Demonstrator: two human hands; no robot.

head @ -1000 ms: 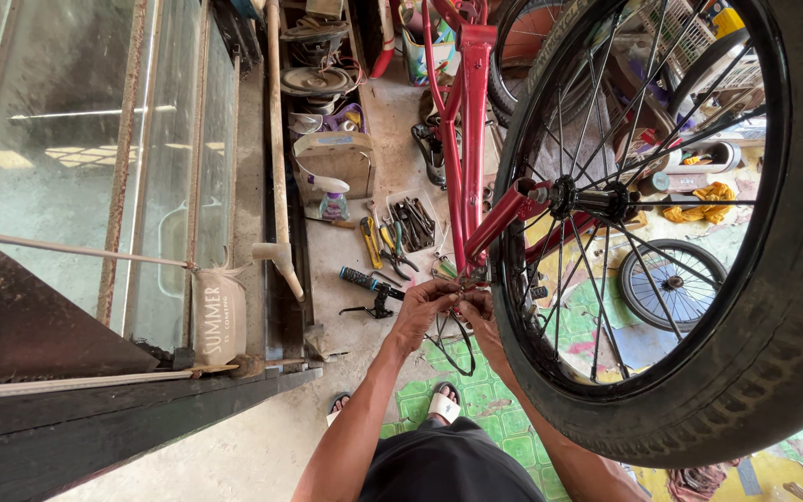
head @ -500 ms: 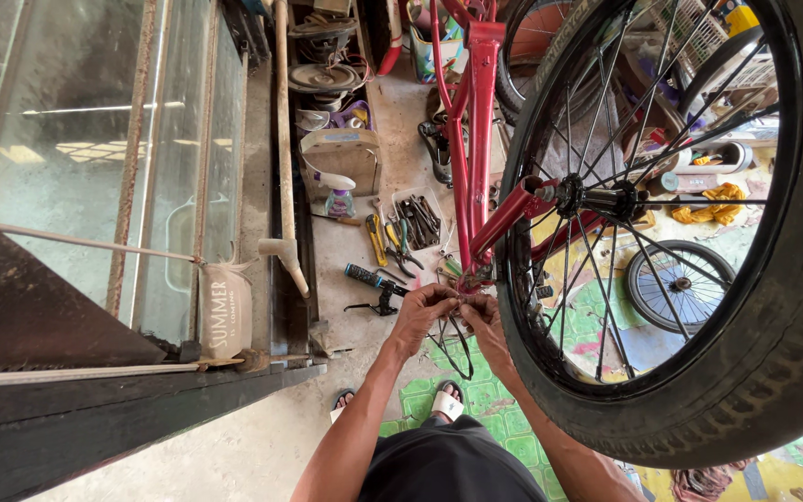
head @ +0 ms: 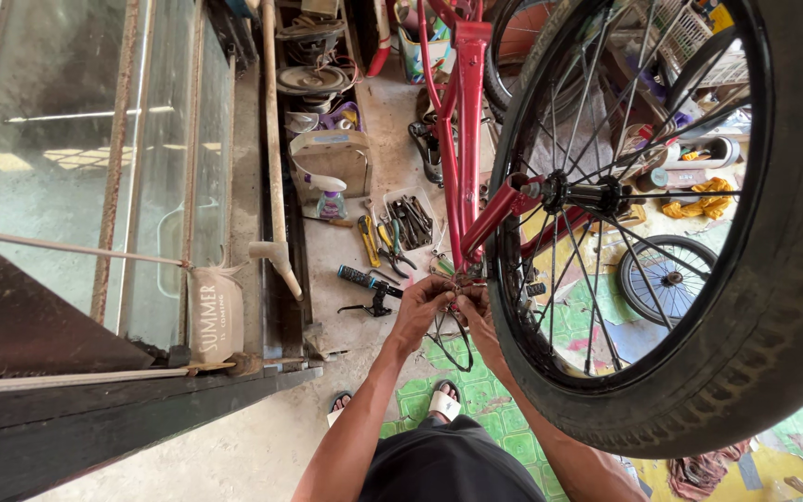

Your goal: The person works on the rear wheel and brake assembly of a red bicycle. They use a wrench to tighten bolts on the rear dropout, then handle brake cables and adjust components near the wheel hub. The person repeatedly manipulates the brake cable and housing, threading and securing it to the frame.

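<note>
Starting left: glass cabinet, then a cardboard box w/ spray bottle in front. Small tray on the floor holds dark wrenches, pliers beside it. Left hand & right hand meet at the red frame bottom, fingers curled, pinching small part there; exact grip can't tell. Big wheel right.

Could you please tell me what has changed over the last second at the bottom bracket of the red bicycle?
Little has changed. Both hands, the left hand and right hand, stay pressed together at the red bicycle frame near the bottom bracket, shifting only slightly. The big wheel and the tools on the floor stayed put.
</note>
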